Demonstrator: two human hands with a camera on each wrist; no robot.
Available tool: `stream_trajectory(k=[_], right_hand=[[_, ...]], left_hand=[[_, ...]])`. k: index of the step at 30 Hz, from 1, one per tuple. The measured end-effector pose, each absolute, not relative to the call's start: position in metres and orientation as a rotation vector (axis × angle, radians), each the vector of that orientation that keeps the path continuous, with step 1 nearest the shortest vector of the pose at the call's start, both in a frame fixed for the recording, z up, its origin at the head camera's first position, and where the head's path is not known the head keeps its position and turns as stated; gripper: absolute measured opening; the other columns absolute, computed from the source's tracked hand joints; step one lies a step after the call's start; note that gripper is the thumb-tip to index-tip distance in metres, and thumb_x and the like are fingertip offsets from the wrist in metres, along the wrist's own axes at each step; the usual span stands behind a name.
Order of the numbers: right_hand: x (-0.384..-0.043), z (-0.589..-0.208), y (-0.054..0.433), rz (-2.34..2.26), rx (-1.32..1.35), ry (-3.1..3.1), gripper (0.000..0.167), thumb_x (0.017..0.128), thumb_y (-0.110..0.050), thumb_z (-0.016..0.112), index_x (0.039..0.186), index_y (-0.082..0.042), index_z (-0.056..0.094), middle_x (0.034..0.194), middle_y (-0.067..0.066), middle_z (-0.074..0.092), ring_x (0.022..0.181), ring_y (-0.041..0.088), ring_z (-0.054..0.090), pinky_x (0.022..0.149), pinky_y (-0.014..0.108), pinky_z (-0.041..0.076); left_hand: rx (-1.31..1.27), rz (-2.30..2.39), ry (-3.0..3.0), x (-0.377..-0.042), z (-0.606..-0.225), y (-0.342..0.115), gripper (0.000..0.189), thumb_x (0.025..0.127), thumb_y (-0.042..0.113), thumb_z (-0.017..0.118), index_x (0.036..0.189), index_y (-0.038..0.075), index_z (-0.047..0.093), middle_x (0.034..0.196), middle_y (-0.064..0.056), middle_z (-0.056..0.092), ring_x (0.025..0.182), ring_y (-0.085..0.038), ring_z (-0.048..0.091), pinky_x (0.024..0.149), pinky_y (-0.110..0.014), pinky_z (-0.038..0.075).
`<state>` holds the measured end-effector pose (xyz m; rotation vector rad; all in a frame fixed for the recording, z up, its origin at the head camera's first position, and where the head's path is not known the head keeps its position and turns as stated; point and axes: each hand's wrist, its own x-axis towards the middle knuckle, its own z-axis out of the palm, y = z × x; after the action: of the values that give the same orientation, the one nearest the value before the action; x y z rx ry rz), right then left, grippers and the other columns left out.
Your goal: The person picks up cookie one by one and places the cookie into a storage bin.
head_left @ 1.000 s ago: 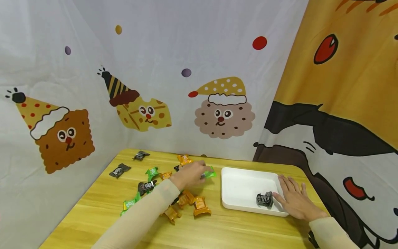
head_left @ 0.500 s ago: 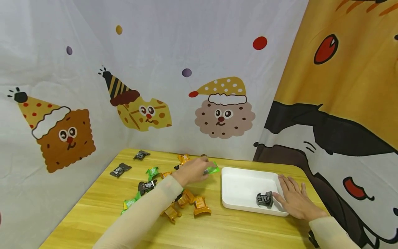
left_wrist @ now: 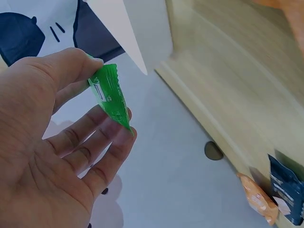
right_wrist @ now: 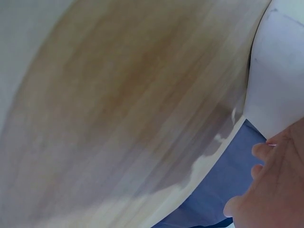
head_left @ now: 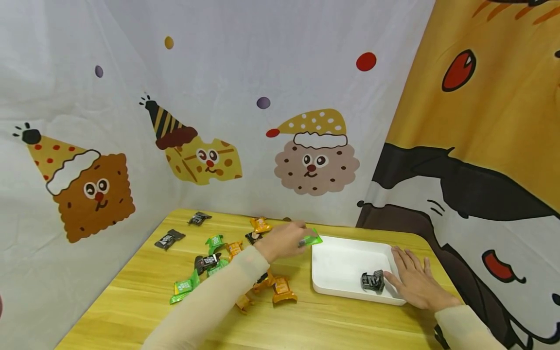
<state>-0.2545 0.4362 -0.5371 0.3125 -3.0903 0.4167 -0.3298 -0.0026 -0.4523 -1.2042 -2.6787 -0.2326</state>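
My left hand (head_left: pixel 286 241) pinches a green-wrapped candy (left_wrist: pixel 108 95) between thumb and fingers, held up near the left rim of a white tray (head_left: pixel 337 287). In the head view the candy overlaps the tray's back left corner. My right hand (head_left: pixel 417 279) lies with straight fingers on the tray's right rim. Inside the tray, near that thumb, sits one black-wrapped candy (head_left: pixel 373 280). In the right wrist view the hand (right_wrist: pixel 280 180) shows at the lower right against the tray's white side (right_wrist: pixel 278 71).
Left of the tray several wrapped candies lie scattered on the wooden table (head_left: pixel 337 325): orange (head_left: pixel 282 289), green (head_left: pixel 183 287) and black (head_left: pixel 205 262). Two more black candies (head_left: pixel 169 238) lie by the table's left edge. A printed cloth (head_left: pixel 218 73) hangs behind the table.
My left hand has moved right with the green candy, from beside the pile to the tray's left corner. The right hand and the black candy in the tray have stayed put.
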Motion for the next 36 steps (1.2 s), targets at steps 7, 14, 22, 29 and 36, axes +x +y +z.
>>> stream_trajectory(k=[7, 14, 22, 29, 36], right_hand=[[-0.254, -0.537, 0.436, 0.430, 0.314, -3.088, 0.102, 0.119, -0.064, 0.053, 0.182, 0.008, 0.018, 0.189, 0.038, 0.018, 0.173, 0.068, 0.013, 0.131, 0.097, -0.007], [-0.254, -0.539, 0.437, 0.416, 0.322, -3.078, 0.100, 0.120, -0.063, 0.054, 0.183, 0.006, 0.020, 0.189, 0.037, 0.019, 0.172, 0.068, 0.014, 0.130, 0.097, -0.002], [-0.255, -0.539, 0.437, 0.417, 0.317, -3.074, 0.099, 0.120, -0.063, 0.054, 0.183, 0.005, 0.019, 0.189, 0.037, 0.018, 0.172, 0.069, 0.012, 0.130, 0.098, -0.003], [-0.255, -0.540, 0.438, 0.443, 0.317, -3.068, 0.098, 0.120, -0.062, 0.054, 0.183, 0.004, 0.019, 0.189, 0.038, 0.016, 0.173, 0.070, 0.007, 0.128, 0.099, -0.006], [-0.254, -0.539, 0.437, 0.437, 0.303, -3.067, 0.098, 0.120, -0.063, 0.053, 0.183, 0.003, 0.019, 0.189, 0.038, 0.017, 0.172, 0.071, 0.006, 0.128, 0.100, -0.005]], left_hand=[[-1.241, -0.212, -2.696, -0.328, -0.449, 0.017, 0.046, 0.107, 0.020, 0.086, 0.151, 0.030, 0.079, 0.131, -0.002, 0.079, 0.095, -0.008, 0.073, 0.076, -0.016, 0.061], [-1.255, -0.176, -2.698, -0.327, -0.449, 0.036, 0.046, 0.105, 0.024, 0.088, 0.149, 0.032, 0.080, 0.129, 0.000, 0.078, 0.097, -0.006, 0.070, 0.081, -0.015, 0.061], [-1.307, -0.186, -2.713, -0.325, -0.448, 0.055, 0.044, 0.107, 0.024, 0.087, 0.150, 0.031, 0.080, 0.133, 0.000, 0.080, 0.100, -0.007, 0.070, 0.086, -0.016, 0.061], [-1.340, -0.192, -2.725, -0.322, -0.450, 0.071, 0.045, 0.109, 0.025, 0.085, 0.152, 0.031, 0.078, 0.135, -0.001, 0.079, 0.100, -0.007, 0.069, 0.085, -0.015, 0.061], [-1.382, -0.180, -2.723, -0.320, -0.453, 0.087, 0.045, 0.109, 0.024, 0.084, 0.153, 0.032, 0.078, 0.129, 0.001, 0.078, 0.096, -0.005, 0.063, 0.077, -0.014, 0.056]])
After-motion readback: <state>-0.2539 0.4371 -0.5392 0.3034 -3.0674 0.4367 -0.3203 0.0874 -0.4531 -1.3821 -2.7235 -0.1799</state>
